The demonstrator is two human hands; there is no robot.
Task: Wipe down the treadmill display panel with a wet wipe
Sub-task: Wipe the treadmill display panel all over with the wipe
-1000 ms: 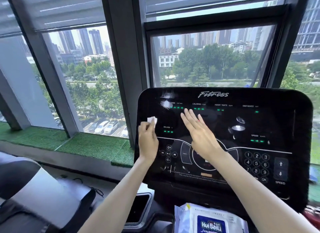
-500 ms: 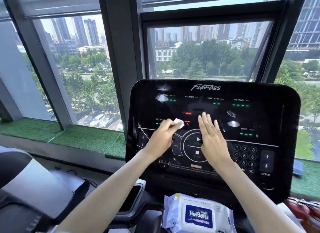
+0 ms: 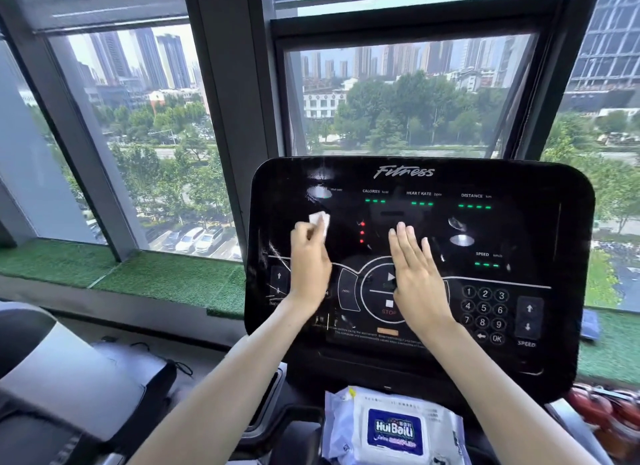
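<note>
Left of the display panel, a strip of green turf lines the window sill. On the panel's left part, the left hand pinches a small folded wet wipe. Its grip is narrow, with the fingers curled round the lower part of the wipe and a white corner sticking out above the knuckles. The wipe seems to lie against the black glass below the panel's top-left readout, likely so the fingertips can press it flat while rubbing. At the panel's centre, the right hand lies flat over the round start and stop control, its grip wide and holding nothing. It is probably there to steady the panel against the push of the wiping. The panel's right part, with the number keypad and the speed arrows, shows smears and glare, so I judge it not yet wiped. Below the panel's lower edge lies the pack of wipes, placed within easy reach for taking 1 more.
</note>
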